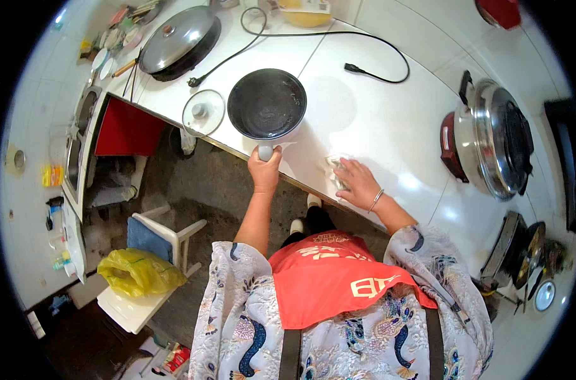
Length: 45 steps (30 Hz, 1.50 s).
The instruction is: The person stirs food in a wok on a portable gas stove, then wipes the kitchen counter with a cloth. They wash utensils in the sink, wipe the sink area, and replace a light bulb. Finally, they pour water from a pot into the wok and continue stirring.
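Observation:
My left hand [264,170] is closed round the grey handle of a deep pot [267,107] with a dark inside, near the counter's front edge. The pot looks like an electric cooking pot. Beside it on the left lies a round glass lid [203,113] with a pale knob. Right of the pot, my right hand [359,183] presses a crumpled whitish cloth [334,166] against the white countertop [376,120], fingers partly over it. Behind the pot a loose black power cord [357,33] curves across the counter, a plug at each end.
A lidded wok [180,44] stands at the back left, and a yellow container [305,18] at the back. On the right is a large steel pot [490,139] on a red base. Below left, a yellow plastic bag [139,272] sits on a white chair [133,310].

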Each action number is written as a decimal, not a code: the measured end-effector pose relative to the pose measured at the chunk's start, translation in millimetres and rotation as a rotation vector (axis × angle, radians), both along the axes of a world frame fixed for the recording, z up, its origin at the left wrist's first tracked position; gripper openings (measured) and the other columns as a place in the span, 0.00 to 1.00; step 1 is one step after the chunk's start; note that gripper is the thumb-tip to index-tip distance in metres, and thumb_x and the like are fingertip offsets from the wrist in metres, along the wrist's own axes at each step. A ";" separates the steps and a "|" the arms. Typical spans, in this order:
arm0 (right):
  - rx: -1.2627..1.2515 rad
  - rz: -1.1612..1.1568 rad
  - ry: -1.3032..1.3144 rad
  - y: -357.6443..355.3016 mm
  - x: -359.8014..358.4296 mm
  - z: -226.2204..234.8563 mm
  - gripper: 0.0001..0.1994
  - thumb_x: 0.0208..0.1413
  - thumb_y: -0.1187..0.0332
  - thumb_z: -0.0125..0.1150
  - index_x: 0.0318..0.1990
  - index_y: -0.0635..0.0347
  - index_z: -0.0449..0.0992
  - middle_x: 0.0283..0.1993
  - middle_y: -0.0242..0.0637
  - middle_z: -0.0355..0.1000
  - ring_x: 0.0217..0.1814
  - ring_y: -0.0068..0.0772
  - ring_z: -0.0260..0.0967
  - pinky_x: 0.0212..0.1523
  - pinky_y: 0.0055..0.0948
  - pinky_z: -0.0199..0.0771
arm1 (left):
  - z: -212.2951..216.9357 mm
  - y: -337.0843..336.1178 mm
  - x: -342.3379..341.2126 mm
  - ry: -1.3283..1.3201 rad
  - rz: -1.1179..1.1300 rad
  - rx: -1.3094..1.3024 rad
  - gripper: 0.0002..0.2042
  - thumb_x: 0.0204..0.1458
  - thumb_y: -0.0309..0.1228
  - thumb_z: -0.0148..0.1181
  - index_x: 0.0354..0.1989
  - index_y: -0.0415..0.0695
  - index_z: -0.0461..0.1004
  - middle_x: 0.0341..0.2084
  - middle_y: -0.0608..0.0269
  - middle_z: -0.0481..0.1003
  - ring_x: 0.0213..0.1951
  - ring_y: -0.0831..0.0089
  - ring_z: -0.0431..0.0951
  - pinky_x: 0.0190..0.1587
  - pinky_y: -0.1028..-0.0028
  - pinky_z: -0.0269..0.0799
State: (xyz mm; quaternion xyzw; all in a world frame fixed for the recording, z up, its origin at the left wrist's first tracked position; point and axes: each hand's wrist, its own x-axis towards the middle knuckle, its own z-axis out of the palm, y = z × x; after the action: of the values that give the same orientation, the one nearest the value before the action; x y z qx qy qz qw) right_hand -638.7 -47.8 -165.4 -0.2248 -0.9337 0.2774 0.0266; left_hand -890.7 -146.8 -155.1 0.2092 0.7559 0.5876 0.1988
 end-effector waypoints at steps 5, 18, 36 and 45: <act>0.249 -0.311 -0.134 -22.3 34.1 -43.9 0.21 0.48 0.71 0.57 0.53 0.51 0.71 0.65 0.33 0.57 0.65 0.46 0.54 0.62 0.42 0.53 | 39.2 -27.6 9.6 -0.045 -0.152 0.016 0.08 0.45 0.27 0.65 0.30 0.36 0.73 0.20 0.72 0.70 0.22 0.83 0.65 0.24 0.79 0.62; -0.027 -0.892 -0.040 -132.3 179.3 3.7 0.29 0.51 0.62 0.56 0.63 0.54 0.60 0.68 0.51 0.48 0.70 0.51 0.44 0.67 0.44 0.46 | 65.5 -82.5 128.1 0.083 -0.754 0.075 0.11 0.48 0.34 0.63 0.33 0.39 0.73 0.22 0.68 0.71 0.22 0.81 0.68 0.23 0.77 0.61; 0.424 -1.412 0.149 -233.3 733.7 145.8 0.25 0.54 0.66 0.57 0.60 0.57 0.64 0.67 0.51 0.51 0.68 0.53 0.49 0.66 0.44 0.52 | 99.4 -102.7 565.4 -0.233 -1.078 -0.017 0.07 0.47 0.26 0.62 0.31 0.36 0.72 0.21 0.64 0.73 0.21 0.76 0.72 0.24 0.75 0.70; 0.529 -1.593 -0.233 -151.9 951.0 195.1 0.31 0.52 0.60 0.60 0.64 0.49 0.58 0.70 0.46 0.45 0.70 0.50 0.46 0.66 0.43 0.53 | 151.8 -68.9 708.2 -0.199 -1.280 -0.036 0.08 0.47 0.27 0.63 0.32 0.36 0.74 0.20 0.67 0.73 0.19 0.83 0.70 0.21 0.81 0.65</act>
State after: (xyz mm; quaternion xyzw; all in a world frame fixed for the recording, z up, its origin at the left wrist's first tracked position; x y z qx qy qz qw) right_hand 312.3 -199.7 29.6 -0.8291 -0.5273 -0.0770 0.1693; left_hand -182.5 -215.7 -3.3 0.5596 0.4695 0.3569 0.5823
